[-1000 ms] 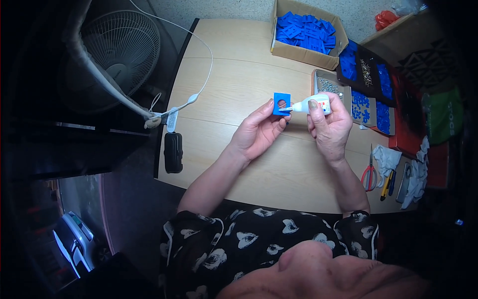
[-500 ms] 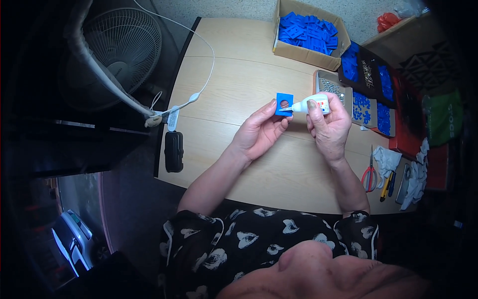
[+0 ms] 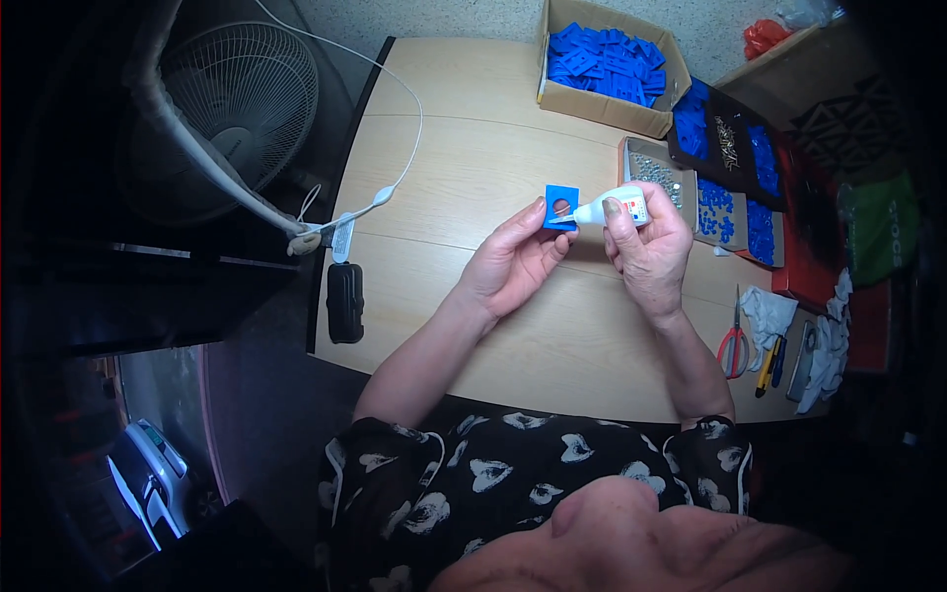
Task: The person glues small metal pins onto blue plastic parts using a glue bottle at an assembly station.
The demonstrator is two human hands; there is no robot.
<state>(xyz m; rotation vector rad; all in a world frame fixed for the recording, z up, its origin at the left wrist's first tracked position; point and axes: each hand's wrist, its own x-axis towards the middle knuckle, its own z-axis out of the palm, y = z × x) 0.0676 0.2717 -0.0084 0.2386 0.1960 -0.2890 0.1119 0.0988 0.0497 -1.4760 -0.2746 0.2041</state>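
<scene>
Between the fingers and thumb of my left hand (image 3: 508,259) is a small blue rectangular plastic plate (image 3: 559,193) with a round hole in it. My right hand (image 3: 653,247) is closed around a white glue bottle (image 3: 602,209), its thumb pressed on the bottle's side. The bottle lies tilted nearly level, and its thin nozzle points left, over the plate beside the hole. Whether the tip touches the plate or any glue is coming out, I cannot make out.
A cardboard box (image 3: 636,120) of blue plates stands at the back. Trays of small metal parts (image 3: 653,170) and blue pieces (image 3: 715,209) line the right side. Red-handled scissors (image 3: 733,350), a yellow cutter (image 3: 767,370) and white cloth (image 3: 769,316) lie front right; a black case (image 3: 344,301) sits left.
Hardly anything differs. The glue bottle and my right hand have shifted very slightly left, while the blue plate stays in nearly the same place.
</scene>
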